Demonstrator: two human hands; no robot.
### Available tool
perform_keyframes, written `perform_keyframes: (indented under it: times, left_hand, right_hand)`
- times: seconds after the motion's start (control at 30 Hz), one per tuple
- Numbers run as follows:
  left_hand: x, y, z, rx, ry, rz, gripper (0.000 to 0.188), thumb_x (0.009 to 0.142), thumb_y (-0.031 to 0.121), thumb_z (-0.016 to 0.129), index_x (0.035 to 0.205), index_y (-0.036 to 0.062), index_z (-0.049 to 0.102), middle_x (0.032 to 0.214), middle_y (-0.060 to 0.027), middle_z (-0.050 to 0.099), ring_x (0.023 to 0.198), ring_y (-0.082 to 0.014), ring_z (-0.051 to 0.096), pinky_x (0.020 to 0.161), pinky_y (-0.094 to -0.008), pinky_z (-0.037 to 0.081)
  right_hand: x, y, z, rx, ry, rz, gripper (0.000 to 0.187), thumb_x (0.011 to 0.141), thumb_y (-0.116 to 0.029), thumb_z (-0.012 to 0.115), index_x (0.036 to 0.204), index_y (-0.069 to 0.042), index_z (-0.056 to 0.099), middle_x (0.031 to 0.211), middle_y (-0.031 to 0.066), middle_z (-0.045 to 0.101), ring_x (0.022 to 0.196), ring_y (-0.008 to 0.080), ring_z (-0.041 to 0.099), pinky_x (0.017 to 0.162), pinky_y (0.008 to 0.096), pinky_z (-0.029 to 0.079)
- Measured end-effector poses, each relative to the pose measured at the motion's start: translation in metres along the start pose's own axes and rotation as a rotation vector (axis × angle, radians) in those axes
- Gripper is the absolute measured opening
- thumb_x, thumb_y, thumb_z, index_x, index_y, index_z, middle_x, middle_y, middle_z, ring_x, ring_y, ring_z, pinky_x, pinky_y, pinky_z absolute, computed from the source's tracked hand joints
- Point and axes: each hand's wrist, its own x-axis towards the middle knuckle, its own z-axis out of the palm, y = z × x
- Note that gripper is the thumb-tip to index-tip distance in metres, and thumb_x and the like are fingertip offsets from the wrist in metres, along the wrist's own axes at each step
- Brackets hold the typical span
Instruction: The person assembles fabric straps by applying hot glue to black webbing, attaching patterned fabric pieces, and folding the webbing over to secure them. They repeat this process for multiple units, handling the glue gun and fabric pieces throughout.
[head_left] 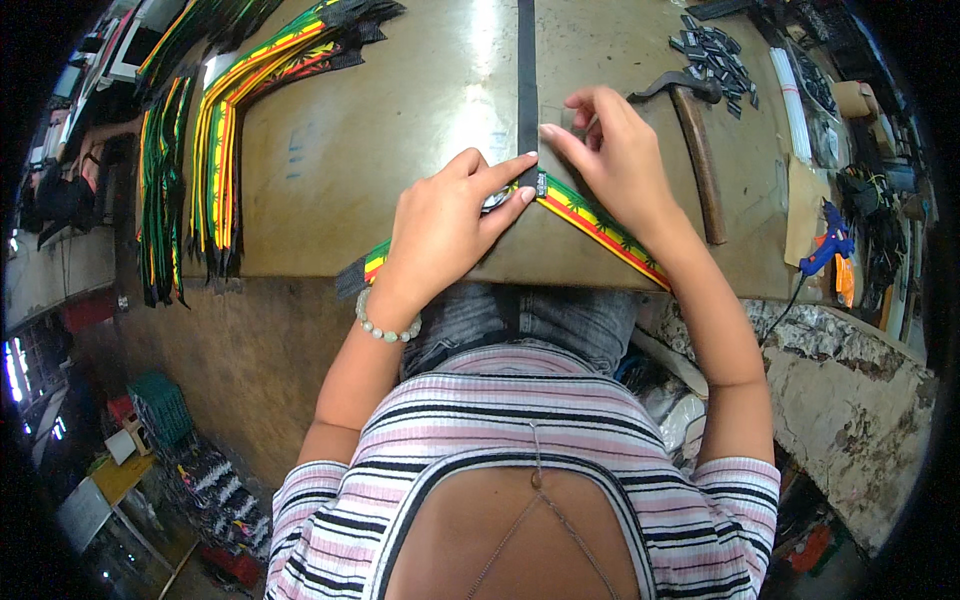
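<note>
A long black webbing strap (528,75) runs down from the far edge of the table to meet a green, yellow and red striped strap (600,228) with dark leaf shapes. My left hand (455,210) pins the black strap's near end between thumb and index finger, where the two straps join. Beside those fingertips shows a small black tag (542,185) with pale print. Something shiny lies partly hidden under the left hand. Just right of the black strap, my right hand (610,145) is raised with thumb and index finger apart, and nothing shows between them.
Bundles of striped straps (215,170) lie at the table's left. To the right are a hammer (698,150), a pile of small black pieces (715,60), white rods (790,105) and a blue glue gun (830,240) with a cord. The table (350,230) ends close to my body.
</note>
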Motion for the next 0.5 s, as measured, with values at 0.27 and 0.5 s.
perform_keyframes:
  times: [0.27, 0.5]
  left_hand:
    - [-0.001, 0.000, 0.008, 0.015, 0.093, 0.017, 0.030, 0.088, 0.031, 0.068, 0.117, 0.0264, 0.072, 0.076, -0.0043, 0.056, 0.064, -0.0233, 0.061, 0.057, -0.0365, 0.050]
    - [-0.001, 0.000, 0.007, 0.020, 0.088, 0.019, 0.029, 0.088, 0.031, 0.068, 0.115, 0.0258, 0.073, 0.076, -0.0038, 0.057, 0.063, -0.0234, 0.062, 0.057, -0.0365, 0.051]
  right_hand:
    - [-0.050, 0.001, -0.020, -0.340, -0.252, -0.524, 0.042, 0.081, -0.011, 0.058, 0.122, -0.009, 0.065, 0.127, -0.0006, 0.062, 0.108, 0.0225, 0.057, 0.086, 0.0342, 0.048]
    - [-0.052, 0.014, -0.017, -0.361, -0.246, -0.568, 0.041, 0.081, -0.014, 0.058, 0.120, -0.009, 0.066, 0.126, -0.0016, 0.063, 0.105, 0.0211, 0.058, 0.085, 0.0337, 0.048]
